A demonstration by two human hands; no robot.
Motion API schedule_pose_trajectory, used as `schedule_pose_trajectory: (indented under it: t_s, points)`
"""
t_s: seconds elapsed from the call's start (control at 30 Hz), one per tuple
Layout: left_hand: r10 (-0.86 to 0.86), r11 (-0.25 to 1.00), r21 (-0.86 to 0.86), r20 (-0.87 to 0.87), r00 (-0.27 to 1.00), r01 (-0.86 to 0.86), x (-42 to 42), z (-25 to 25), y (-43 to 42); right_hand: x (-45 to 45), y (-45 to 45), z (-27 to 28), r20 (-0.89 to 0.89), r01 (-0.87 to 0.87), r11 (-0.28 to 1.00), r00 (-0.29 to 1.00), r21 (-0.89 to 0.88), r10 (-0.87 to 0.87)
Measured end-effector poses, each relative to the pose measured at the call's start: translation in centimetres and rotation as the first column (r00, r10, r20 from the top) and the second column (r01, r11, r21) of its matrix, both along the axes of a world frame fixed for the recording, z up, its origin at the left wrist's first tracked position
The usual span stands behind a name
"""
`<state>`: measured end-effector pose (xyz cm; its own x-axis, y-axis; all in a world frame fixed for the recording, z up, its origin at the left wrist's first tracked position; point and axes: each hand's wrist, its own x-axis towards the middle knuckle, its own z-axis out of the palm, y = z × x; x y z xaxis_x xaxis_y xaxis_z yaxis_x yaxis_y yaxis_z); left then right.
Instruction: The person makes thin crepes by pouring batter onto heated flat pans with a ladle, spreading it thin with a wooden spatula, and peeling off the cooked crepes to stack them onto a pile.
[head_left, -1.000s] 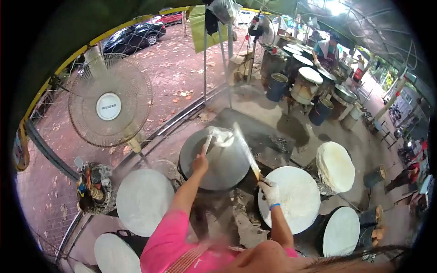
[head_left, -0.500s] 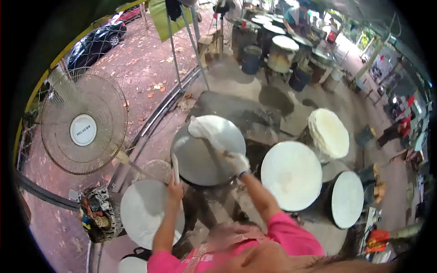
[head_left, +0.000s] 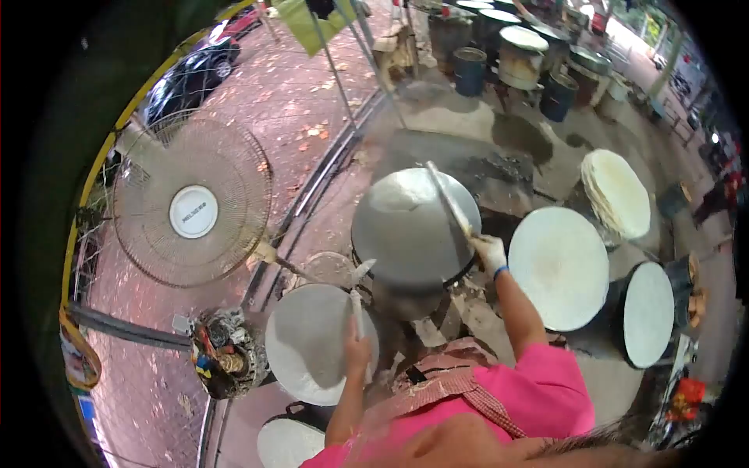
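Note:
My right hand (head_left: 490,253), in a white glove with a blue band at the wrist, grips the handle end of a long flat scraper (head_left: 449,196). The scraper lies over a round dark griddle (head_left: 413,253), which has a pale patch near its far edge. My bare left hand (head_left: 357,351) is closed round the pale handle of a tool (head_left: 360,292) with a whitish end, between the griddle and a round white surface (head_left: 304,335). Another white round (head_left: 559,269) lies to the right of my gloved hand.
A large fan (head_left: 193,212) stands at the left, above a cluttered container (head_left: 226,355). A thick stack of white rounds (head_left: 616,193) and another white disc (head_left: 649,314) are at the right. Drums and buckets (head_left: 470,72) stand at the back, near part of another person.
The white material on my left-hand tool was over the griddle and is now off its near left edge. My right hand has moved the scraper toward the griddle's right side. The view has shifted.

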<state>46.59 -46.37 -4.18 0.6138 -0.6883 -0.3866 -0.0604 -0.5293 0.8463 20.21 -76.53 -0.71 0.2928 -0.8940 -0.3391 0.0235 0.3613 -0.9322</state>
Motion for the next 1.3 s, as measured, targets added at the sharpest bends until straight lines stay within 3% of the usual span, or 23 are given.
schedule_pose_trajectory:
  t_s: [0.03, 0.07, 0.17, 0.2, 0.3, 0.33, 0.37, 0.4, 0.43, 0.53, 0.6, 0.67, 0.7, 0.8, 0.87, 0.93, 0.97, 1.03, 1.1, 1.13, 1.23, 1.27, 1.3]
  points:
    - [-0.018, 1.0, -0.01, 0.103, 0.995, 0.019, 0.4, -2.1, 0.1, 0.7, 0.7, 0.2, -0.096, -0.003, 0.996, 0.995, 0.091, 0.012]
    - [-0.036, 0.999, -0.018, 0.197, 0.98, 0.041, 0.8, -4.3, 0.5, 2.5, 0.1, -5.2, -0.022, -0.037, 0.999, 0.999, 0.026, 0.037]
    - [0.033, 0.994, -0.106, 0.203, 0.979, -0.012, -0.9, -4.5, 0.2, 1.7, -0.4, -4.1, -0.061, -0.312, 0.924, 0.95, -0.222, 0.307]
    - [0.085, 0.988, -0.144, 0.209, 0.974, -0.055, -1.5, -4.3, 0.5, 0.3, -1.1, -1.5, 0.0, -0.28, 0.958, 0.96, -0.069, 0.28]
    - [0.216, 0.957, -0.244, 0.228, 0.949, -0.159, -2.2, -3.9, 1.0, -3.1, -6.2, -4.4, 0.091, -0.173, 0.984, 0.98, -0.037, 0.175]
    - [0.266, 0.959, -0.111, 0.054, 0.962, -0.259, -4.5, 1.7, 0.3, -3.0, -7.6, -5.0, 0.115, -0.174, 0.982, 0.977, -0.076, 0.182]
    - [0.337, 0.942, 0.039, -0.121, 0.934, -0.334, -6.3, 4.6, 0.1, -1.7, -6.6, -0.2, 0.089, -0.133, 0.985, 0.988, 0.108, 0.124]
    - [0.368, 0.921, -0.079, -0.154, 0.917, -0.382, -6.4, 2.0, 0.6, -1.8, -6.5, -0.8, -0.096, -0.393, 0.919, 0.914, 0.033, 0.395]
    - [0.365, 0.924, -0.062, -0.157, 0.918, -0.378, -6.7, 1.9, 0.6, -0.9, -6.2, -2.6, -0.029, -0.412, 0.903, 0.908, 0.122, 0.418]
    - [0.36, 0.931, -0.033, -0.073, 0.93, -0.363, -7.8, 0.1, 2.2, -2.0, -5.9, -3.9, -0.019, -0.505, 0.862, 0.862, 0.026, 0.506]
    - [0.348, 0.937, -0.026, 0.061, 0.935, -0.347, -7.8, -3.0, 4.1, -3.5, -9.6, -4.6, 0.084, -0.45, 0.884, 0.883, -0.123, 0.461]
    - [0.369, 0.929, -0.004, 0.048, 0.928, -0.369, -8.6, -2.3, 4.6, -2.5, -10.7, -0.9, 0.106, -0.348, 0.937, 0.933, 0.019, 0.345]
    - [0.371, 0.928, 0.03, 0.016, 0.928, -0.372, -9.5, -1.8, 4.6, -1.7, -11.1, 3.3, 0.041, -0.261, 0.94, 0.965, 0.219, 0.258]
    - [0.363, 0.926, 0.116, -0.019, 0.932, -0.358, -10.5, -1.0, 4.6, 0.3, -13.7, -6.3, -0.065, -0.504, 0.862, 0.863, -0.052, 0.501]
    - [0.356, 0.931, 0.093, -0.011, 0.934, -0.353, -9.9, -3.6, 6.1, -0.8, -12.6, -9.3, -0.117, -0.656, 0.67, 0.739, -0.347, 0.663]
    - [0.392, 0.92, 0.059, -0.083, 0.916, -0.388, -10.9, -2.2, 6.2, -2.9, -10.0, 1.3, -0.07, -0.623, 0.719, 0.738, 0.309, 0.671]
    - [0.408, 0.913, 0.044, -0.118, 0.905, -0.406, -11.4, -1.5, 6.2, -3.8, -10.9, 2.1, -0.031, -0.675, 0.698, 0.713, 0.238, 0.7]
    - [0.446, 0.894, 0.085, -0.11, 0.888, -0.439, -11.6, -1.0, 7.0, -3.0, -14.7, -3.4, 0.141, -0.546, 0.831, 0.836, 0.104, 0.531]
    - [0.45, 0.883, 0.155, -0.002, 0.893, -0.444, -11.8, -2.0, 7.9, 0.3, -16.0, 0.0, -0.083, -0.437, 0.882, 0.886, 0.175, 0.456]
    - [0.449, 0.876, 0.186, 0.018, 0.893, -0.444, -11.9, -1.7, 7.5, 1.4, -15.7, 2.0, -0.18, -0.527, 0.837, 0.818, 0.147, 0.546]
    - [0.491, 0.848, 0.254, -0.046, 0.87, -0.465, -12.5, 1.3, 5.6, 1.2, -14.4, -1.7, -0.078, -0.743, 0.666, 0.67, -0.067, 0.739]
    - [0.5, 0.85, 0.226, -0.064, 0.864, -0.476, -12.6, 1.2, 6.1, 0.0, -13.4, -0.6, -0.078, -0.726, 0.677, 0.673, 0.121, 0.735]
    - [0.508, 0.851, 0.197, -0.083, 0.857, -0.486, -12.7, 1.1, 6.5, -1.1, -13.0, -2.1, -0.04, -0.753, 0.646, 0.647, 0.129, 0.762]
